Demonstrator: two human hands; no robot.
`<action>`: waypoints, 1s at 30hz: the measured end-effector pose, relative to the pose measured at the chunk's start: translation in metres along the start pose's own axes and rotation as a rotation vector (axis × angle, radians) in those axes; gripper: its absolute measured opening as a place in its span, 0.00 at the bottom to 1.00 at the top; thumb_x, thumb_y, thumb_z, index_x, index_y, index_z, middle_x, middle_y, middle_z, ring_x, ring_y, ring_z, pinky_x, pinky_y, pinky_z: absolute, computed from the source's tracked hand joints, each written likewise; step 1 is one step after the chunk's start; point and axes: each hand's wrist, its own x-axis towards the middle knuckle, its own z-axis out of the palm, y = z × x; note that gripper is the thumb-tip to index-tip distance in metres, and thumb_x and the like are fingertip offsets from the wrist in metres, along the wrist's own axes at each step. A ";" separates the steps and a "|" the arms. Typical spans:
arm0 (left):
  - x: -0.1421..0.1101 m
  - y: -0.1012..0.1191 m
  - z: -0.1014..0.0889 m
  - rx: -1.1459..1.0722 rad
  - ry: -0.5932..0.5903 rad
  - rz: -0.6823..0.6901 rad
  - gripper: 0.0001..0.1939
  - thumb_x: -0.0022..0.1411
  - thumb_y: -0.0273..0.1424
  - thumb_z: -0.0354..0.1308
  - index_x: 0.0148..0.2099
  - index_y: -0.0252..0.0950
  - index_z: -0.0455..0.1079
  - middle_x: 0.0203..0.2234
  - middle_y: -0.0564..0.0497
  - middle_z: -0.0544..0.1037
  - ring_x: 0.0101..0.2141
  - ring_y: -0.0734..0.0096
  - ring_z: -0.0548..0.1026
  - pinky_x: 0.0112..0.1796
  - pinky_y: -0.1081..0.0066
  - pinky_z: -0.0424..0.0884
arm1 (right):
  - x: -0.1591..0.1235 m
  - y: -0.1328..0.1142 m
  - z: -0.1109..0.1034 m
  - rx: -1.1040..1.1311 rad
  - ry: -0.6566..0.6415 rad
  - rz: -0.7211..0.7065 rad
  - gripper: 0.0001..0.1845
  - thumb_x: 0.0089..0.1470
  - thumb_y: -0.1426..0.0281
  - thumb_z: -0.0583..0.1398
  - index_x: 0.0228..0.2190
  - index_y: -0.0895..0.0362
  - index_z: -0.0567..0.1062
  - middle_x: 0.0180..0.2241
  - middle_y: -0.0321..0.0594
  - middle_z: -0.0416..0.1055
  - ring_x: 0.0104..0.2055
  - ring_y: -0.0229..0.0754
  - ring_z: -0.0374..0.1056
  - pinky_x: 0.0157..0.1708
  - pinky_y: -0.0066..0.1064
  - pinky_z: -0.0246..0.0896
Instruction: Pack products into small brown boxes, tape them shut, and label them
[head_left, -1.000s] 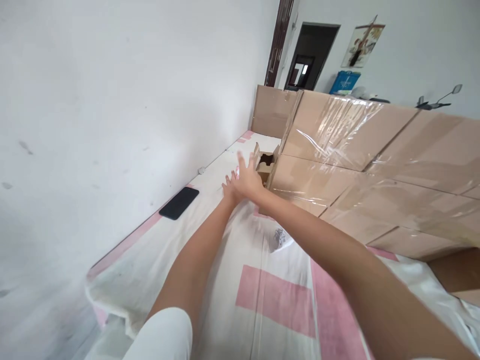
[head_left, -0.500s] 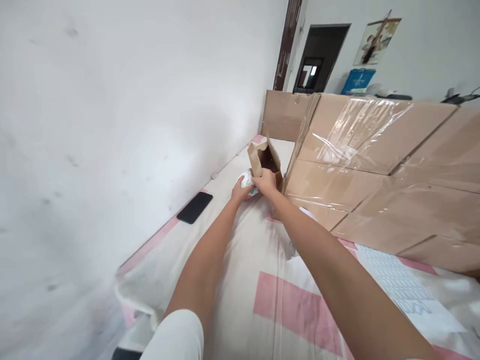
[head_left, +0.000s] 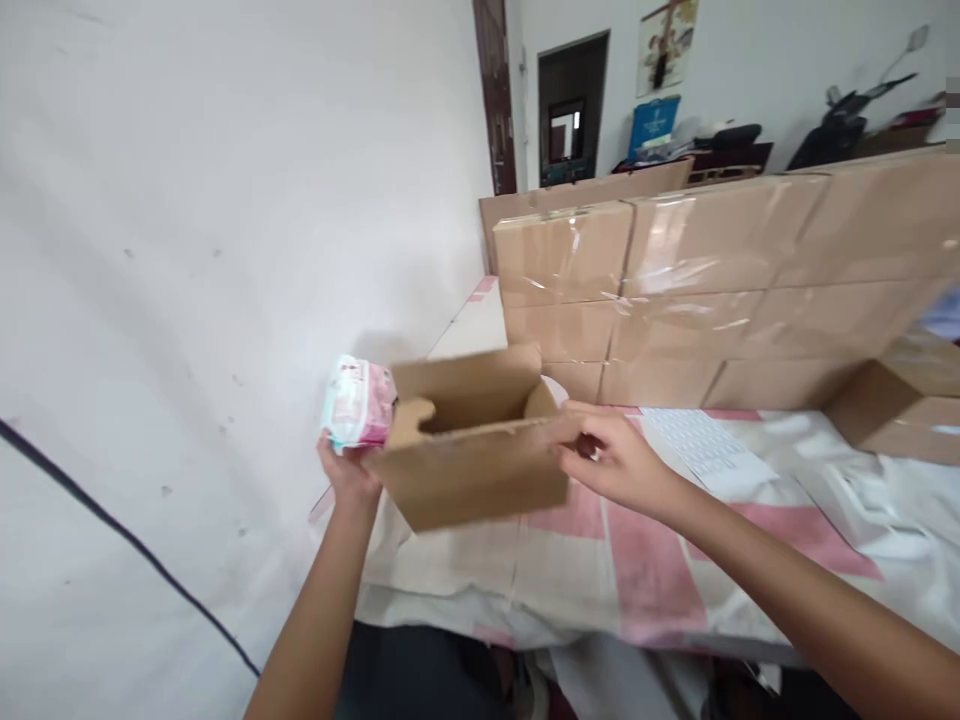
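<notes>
My left hand [head_left: 352, 478] is closed around a small soft plastic pack [head_left: 358, 402] in pink, white and light green, held up beside the wall. Right of that pack, an open brown cardboard box [head_left: 480, 475] is raised over the cloth-covered surface, its top facing up and a bit toward me. The inside of the box looks dark, and its bottom is hidden. My right hand [head_left: 611, 450] pinches the box's right end, thumb and fingers at its edge. The left end of the box is next to my left hand; whether they touch I cannot tell.
A wall of taped cardboard boxes [head_left: 675, 290] lines the far side. A printed white sheet [head_left: 709, 450] lies on the pink and white cloth [head_left: 652, 570]. Another open box [head_left: 900, 400] stands at the right. A dark cable [head_left: 127, 540] runs along the white wall [head_left: 225, 250].
The box and the soft pack have come up off the cloth and closer to me. My hands have moved apart, the pack going left. The view has turned, and the phone is no longer seen.
</notes>
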 end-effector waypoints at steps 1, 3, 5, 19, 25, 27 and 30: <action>-0.009 0.008 0.010 -0.008 -0.013 0.018 0.35 0.52 0.61 0.56 0.55 0.45 0.69 0.45 0.48 0.80 0.48 0.60 0.78 0.40 0.69 0.78 | -0.030 -0.002 -0.011 -0.036 0.010 -0.008 0.09 0.55 0.77 0.58 0.26 0.55 0.71 0.25 0.33 0.61 0.25 0.35 0.59 0.22 0.26 0.53; -0.028 0.018 0.034 0.013 -0.074 0.061 0.39 0.49 0.64 0.57 0.57 0.46 0.69 0.51 0.45 0.78 0.52 0.56 0.77 0.39 0.66 0.80 | -0.084 -0.001 -0.023 -0.107 0.069 -0.028 0.09 0.56 0.79 0.58 0.30 0.54 0.73 0.25 0.33 0.61 0.24 0.35 0.59 0.21 0.27 0.53; -0.049 0.021 0.061 0.057 -0.151 0.088 0.40 0.49 0.64 0.58 0.57 0.47 0.69 0.55 0.45 0.76 0.53 0.52 0.76 0.37 0.63 0.81 | -0.127 0.007 -0.027 -0.179 0.194 -0.060 0.09 0.56 0.80 0.58 0.33 0.53 0.72 0.26 0.33 0.63 0.24 0.36 0.59 0.20 0.27 0.53; -0.122 -0.055 0.136 0.982 -0.953 0.029 0.37 0.34 0.42 0.76 0.51 0.38 0.79 0.51 0.41 0.78 0.53 0.41 0.74 0.55 0.52 0.71 | -0.194 0.059 -0.041 -0.212 0.313 -0.200 0.10 0.51 0.80 0.57 0.34 0.53 0.70 0.26 0.35 0.63 0.26 0.39 0.59 0.26 0.32 0.56; -0.120 -0.103 0.161 1.493 -1.686 0.117 0.35 0.55 0.35 0.67 0.65 0.51 0.68 0.63 0.45 0.67 0.63 0.47 0.61 0.64 0.48 0.58 | -0.189 0.053 -0.038 -0.203 0.333 -0.217 0.09 0.50 0.79 0.57 0.31 0.53 0.69 0.24 0.33 0.60 0.26 0.40 0.57 0.26 0.31 0.55; -0.123 -0.118 0.161 1.532 -1.734 0.147 0.29 0.59 0.33 0.64 0.62 0.56 0.71 0.61 0.47 0.70 0.61 0.49 0.61 0.62 0.49 0.59 | -0.187 0.053 -0.036 -0.210 0.337 -0.221 0.09 0.51 0.80 0.57 0.31 0.53 0.68 0.24 0.33 0.61 0.26 0.40 0.57 0.27 0.31 0.55; -0.129 -0.128 0.161 1.562 -1.755 0.192 0.23 0.61 0.31 0.60 0.57 0.58 0.75 0.59 0.49 0.73 0.57 0.50 0.63 0.59 0.52 0.59 | -0.188 0.052 -0.035 -0.218 0.319 -0.197 0.08 0.51 0.78 0.57 0.31 0.53 0.69 0.25 0.35 0.64 0.26 0.40 0.59 0.28 0.32 0.58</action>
